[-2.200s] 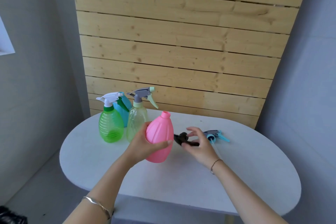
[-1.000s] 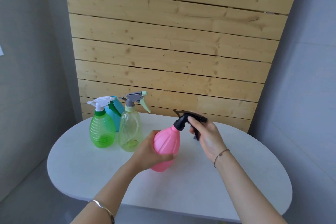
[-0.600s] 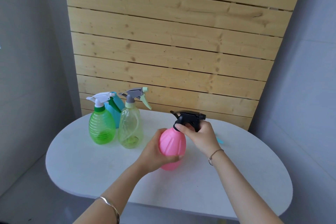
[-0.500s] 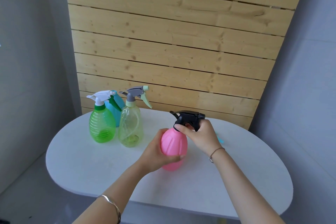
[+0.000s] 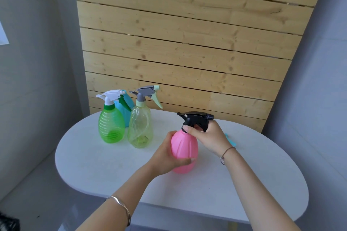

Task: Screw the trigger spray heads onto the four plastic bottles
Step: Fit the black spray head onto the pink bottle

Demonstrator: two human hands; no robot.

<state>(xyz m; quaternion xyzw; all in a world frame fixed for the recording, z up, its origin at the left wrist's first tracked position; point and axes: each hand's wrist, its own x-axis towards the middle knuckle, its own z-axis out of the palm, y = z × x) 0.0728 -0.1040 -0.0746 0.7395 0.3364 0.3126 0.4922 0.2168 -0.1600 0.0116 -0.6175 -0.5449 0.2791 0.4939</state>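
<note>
Gripping pink bottle (image 5: 185, 148) body, left hand (image 5: 167, 157) wrapped closed, right hand (image 5: 208, 138) pinching black spray head (image 5: 195, 119) collar

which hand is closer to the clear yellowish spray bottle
Left. The left hand, gripping the pink bottle, sits just beside the yellowish bottle; the right hand is beyond, on the black spray head.

blue bottle (image 5: 122, 110) half hidden (behind green)

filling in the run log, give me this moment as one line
step: fitting black spray head on pink bottle | left hand: holds bottle | right hand: at collar | capped: green, clear
</note>
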